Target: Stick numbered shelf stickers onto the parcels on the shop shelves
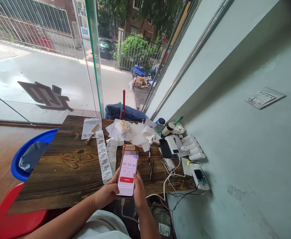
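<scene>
Between both my hands is a smartphone (126,172), its lit screen showing a timer at 00:03:44 above a red button. My left hand (110,189) grips the phone's left edge, thumb over the front. Along the right edge my right hand (138,187) is wrapped, its thumb at the screen's side. A white cable (123,207) hangs from the phone's lower end. Just beyond the phone's top lies a small red packet (130,147). To the left stretches a strip of numbered labels (103,156), with a knife (92,132) with a pale blade near its far end.
Loose papers (138,134) cover the far part of the wooden table (68,166). Two pens (151,171) lie to the right. A dark phone (165,148), paper rolls (194,149), cables and a card terminal (200,177) crowd the wall side. A blue bin (17,162) and red chair (18,212) stand left.
</scene>
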Available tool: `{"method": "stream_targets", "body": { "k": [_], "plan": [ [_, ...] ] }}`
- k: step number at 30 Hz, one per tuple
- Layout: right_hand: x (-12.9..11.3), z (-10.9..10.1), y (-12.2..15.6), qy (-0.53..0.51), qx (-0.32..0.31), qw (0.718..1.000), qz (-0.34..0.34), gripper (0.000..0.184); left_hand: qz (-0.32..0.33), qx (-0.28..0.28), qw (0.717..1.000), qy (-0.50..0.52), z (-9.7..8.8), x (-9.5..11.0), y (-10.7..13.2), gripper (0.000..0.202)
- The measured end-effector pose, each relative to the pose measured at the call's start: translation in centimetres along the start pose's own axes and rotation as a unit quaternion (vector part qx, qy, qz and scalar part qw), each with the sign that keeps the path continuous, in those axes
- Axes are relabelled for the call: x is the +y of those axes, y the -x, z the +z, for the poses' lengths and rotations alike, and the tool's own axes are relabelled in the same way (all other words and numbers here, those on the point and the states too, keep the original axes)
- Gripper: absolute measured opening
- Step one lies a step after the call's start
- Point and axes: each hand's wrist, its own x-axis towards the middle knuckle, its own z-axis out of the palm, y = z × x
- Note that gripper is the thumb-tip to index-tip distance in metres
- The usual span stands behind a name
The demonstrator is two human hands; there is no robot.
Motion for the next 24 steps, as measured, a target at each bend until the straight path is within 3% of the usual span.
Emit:
{"method": "stream_targets", "body": {
  "k": [7, 11, 15, 19, 24],
  "plan": [
    [0.6, 1.9, 0.8, 0.098, 0.094, 0.985, -0.105, 0.047, -0.013, 0.053, 0.999, 0.0, 1.7, 1.3, 0.6, 0.107],
    [0.9, 1.9, 0.7, 0.105, 0.123, 0.981, -0.106, 0.047, -0.007, 0.062, 0.998, -0.007, 1.9, 1.4, 0.5, 0.106],
    [1.0, 1.6, 0.3, 0.039, 0.147, 0.986, -0.071, 0.045, -0.002, 0.044, 0.999, -0.001, 1.5, 1.2, 0.6, 0.104],
    [0.5, 1.4, 0.1, 0.038, 0.096, 0.992, -0.074, 0.041, 0.005, 0.013, 1.0, 0.012, 1.2, 1.2, 0.7, 0.097],
    [-0.2, 1.3, 0.0, 0.133, 0.057, 0.985, -0.099, 0.045, -0.008, 0.04, 0.999, -0.013, 1.6, 1.5, 0.8, 0.1]
  ]
}}
